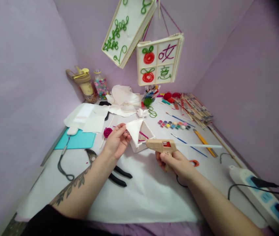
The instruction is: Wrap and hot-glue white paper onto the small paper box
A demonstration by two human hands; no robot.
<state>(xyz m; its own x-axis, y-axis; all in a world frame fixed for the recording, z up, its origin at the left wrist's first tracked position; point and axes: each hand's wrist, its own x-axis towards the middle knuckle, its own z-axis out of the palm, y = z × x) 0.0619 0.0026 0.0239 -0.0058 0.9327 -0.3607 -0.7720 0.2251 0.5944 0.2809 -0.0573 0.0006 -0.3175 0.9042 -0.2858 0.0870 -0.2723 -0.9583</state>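
My left hand [116,141] pinches a piece of white paper [134,129] that lies over the edge of a small triangular frame of sticks [145,136] on the table. My right hand [176,164] grips a tan glue gun [160,146], its nozzle pointing left at the frame's edge just under the paper. A white glue stick [198,146] pokes out of the gun's back to the right. The gun's black cord runs down under my right wrist.
Black pliers [115,173] lie under my left forearm. A power strip [259,196] sits at the right. Paint pots [174,124], brushes, wooden sticks [195,108], a teal mat [78,139], loose white paper and jars stand behind. Two decorated panels [158,60] hang overhead.
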